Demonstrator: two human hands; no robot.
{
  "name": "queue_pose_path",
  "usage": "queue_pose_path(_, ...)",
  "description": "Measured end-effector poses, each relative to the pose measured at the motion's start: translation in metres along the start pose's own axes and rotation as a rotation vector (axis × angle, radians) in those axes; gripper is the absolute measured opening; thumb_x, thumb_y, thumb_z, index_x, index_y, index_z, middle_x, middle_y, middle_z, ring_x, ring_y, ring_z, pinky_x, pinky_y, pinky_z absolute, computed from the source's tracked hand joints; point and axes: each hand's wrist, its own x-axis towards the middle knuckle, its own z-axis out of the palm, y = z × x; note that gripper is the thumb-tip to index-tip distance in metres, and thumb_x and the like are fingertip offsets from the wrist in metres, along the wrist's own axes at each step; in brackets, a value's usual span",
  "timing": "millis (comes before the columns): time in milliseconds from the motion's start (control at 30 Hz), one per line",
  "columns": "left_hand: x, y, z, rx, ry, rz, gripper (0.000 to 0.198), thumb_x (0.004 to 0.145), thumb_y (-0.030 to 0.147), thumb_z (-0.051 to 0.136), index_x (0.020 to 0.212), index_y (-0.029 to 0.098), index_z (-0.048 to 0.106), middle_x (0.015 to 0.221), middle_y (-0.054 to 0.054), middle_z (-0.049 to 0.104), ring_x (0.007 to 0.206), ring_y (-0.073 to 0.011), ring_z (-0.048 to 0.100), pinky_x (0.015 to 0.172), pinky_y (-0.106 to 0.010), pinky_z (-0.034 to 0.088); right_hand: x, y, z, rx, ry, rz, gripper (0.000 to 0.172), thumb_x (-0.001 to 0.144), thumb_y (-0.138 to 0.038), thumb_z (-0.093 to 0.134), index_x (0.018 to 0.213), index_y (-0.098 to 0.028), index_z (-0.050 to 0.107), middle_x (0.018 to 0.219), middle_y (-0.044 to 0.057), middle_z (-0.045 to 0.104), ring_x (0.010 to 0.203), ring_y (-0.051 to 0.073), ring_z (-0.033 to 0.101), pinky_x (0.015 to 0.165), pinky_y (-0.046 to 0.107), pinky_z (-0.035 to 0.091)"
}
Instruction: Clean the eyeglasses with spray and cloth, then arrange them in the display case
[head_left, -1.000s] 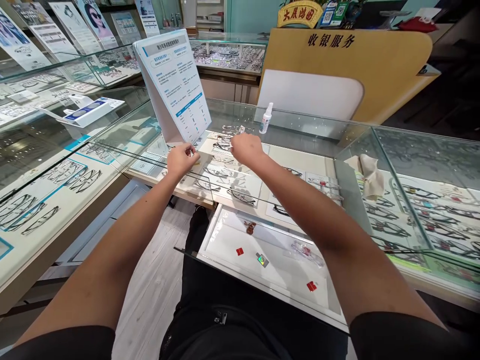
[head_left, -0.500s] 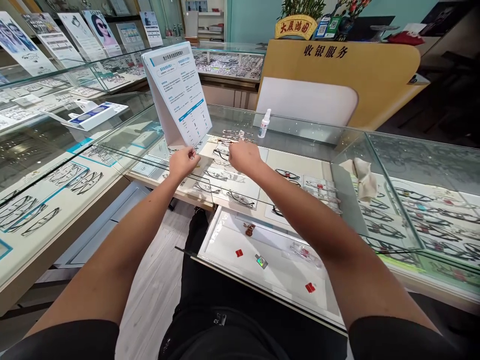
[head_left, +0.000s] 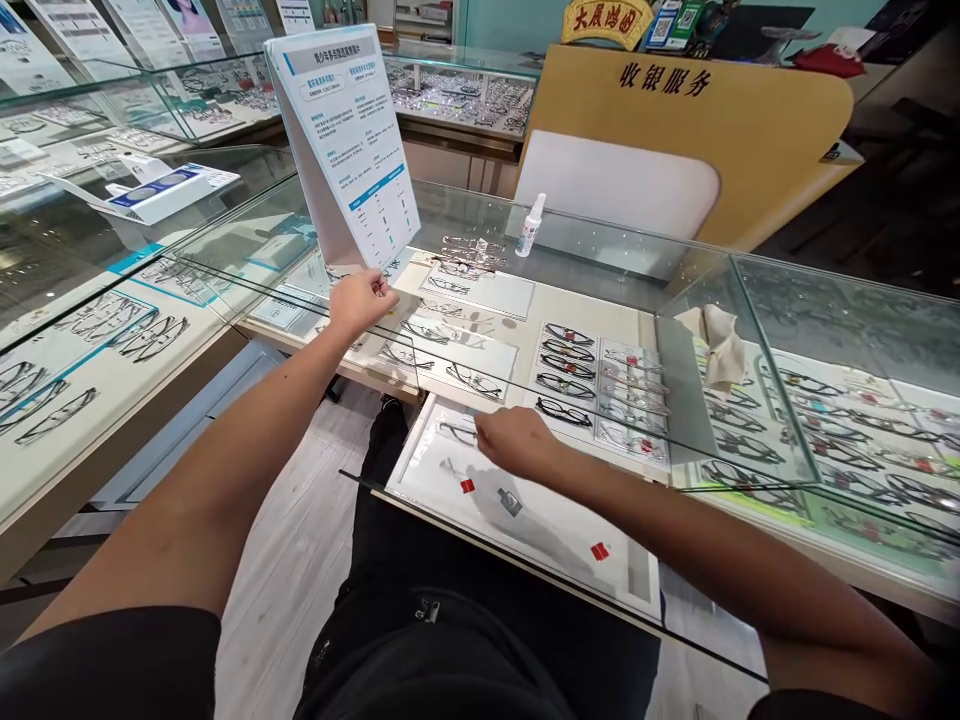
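Note:
My right hand is closed over the pulled-out white drawer, gripping a thin-rimmed pair of eyeglasses that sticks out left of the fingers. My left hand is above the glass counter, beside the foot of the standing leaflet. Its fingers are curled together, and whatever they may hold is hidden. Red tags and a small silvery tag lie in the drawer. Behind the hands, eyeglasses rest on white trays beneath the glass.
A white spray bottle stands upright on the counter. To the right, a beige cloth lies on the glass. An opened white box sits on the left counter. The yellow cashier desk rises behind.
My right hand has come back from the rear rows of eyeglasses to above the drawer, bringing a pair along. My left hand stays by the leaflet. The view has tilted down slightly.

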Motion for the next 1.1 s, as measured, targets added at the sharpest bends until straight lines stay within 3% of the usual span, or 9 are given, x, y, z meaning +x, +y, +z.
queue_pose_path(100,-0.001,0.000,0.000,-0.007,0.002,0.009,0.011,0.077,0.027,0.068,0.075,0.024,0.057,0.076,-0.002,0.069,0.075,-0.0217,0.057,0.069,-0.036,0.034,0.043,0.029,0.009,0.001,0.049,0.088,0.034,0.112,-0.027,0.046,0.120,-0.021,0.079,0.117,0.016,0.085,0.109,0.031,0.081,0.082,0.036,0.050)
queue_pose_path(267,-0.003,0.001,-0.001,-0.020,0.022,0.021,0.012,0.078,0.027,0.065,0.071,0.023,0.055,0.072,-0.002,0.064,0.072,-0.0202,0.053,0.067,-0.036,0.032,0.106,0.067,-0.001,-0.001,0.133,0.185,0.040,0.113,-0.024,0.041,0.134,-0.016,0.074,0.126,0.022,0.082,0.113,0.032,0.079,0.081,0.036,0.048)
queue_pose_path(533,-0.003,0.002,-0.003,-0.036,0.012,-0.006,0.005,0.083,0.026,0.065,0.080,0.023,0.065,0.072,-0.001,0.064,0.071,-0.0198,0.055,0.067,-0.034,0.034,0.165,0.083,0.007,0.011,0.181,0.220,0.043,0.112,-0.016,0.038,0.136,-0.012,0.073,0.126,0.025,0.080,0.112,0.031,0.077,0.080,0.036,0.045)
queue_pose_path(733,-0.003,0.004,-0.004,-0.028,-0.008,-0.019,0.005,0.086,0.026,0.066,0.085,0.023,0.069,0.076,-0.002,0.067,0.074,-0.0202,0.058,0.067,-0.034,0.034,0.175,0.090,0.013,0.008,0.169,0.232,0.042,0.109,-0.010,0.040,0.135,-0.011,0.073,0.128,0.025,0.079,0.116,0.030,0.075,0.082,0.035,0.043)
queue_pose_path(900,-0.003,0.002,-0.003,-0.031,0.002,-0.014,0.004,0.083,0.027,0.067,0.084,0.023,0.067,0.075,-0.002,0.066,0.073,-0.0204,0.057,0.066,-0.033,0.033,0.165,0.088,0.003,0.010,0.154,0.254,0.040,0.110,-0.011,0.042,0.135,-0.011,0.073,0.128,0.025,0.079,0.116,0.029,0.075,0.083,0.034,0.044)
queue_pose_path(1100,-0.002,0.000,-0.003,-0.036,0.014,0.003,0.005,0.079,0.026,0.068,0.081,0.024,0.064,0.074,-0.001,0.064,0.073,-0.0202,0.056,0.067,-0.033,0.033,0.125,0.047,-0.006,0.040,0.134,0.156,0.044,0.115,-0.026,0.039,0.147,-0.010,0.065,0.129,0.025,0.080,0.117,0.031,0.076,0.084,0.035,0.048)
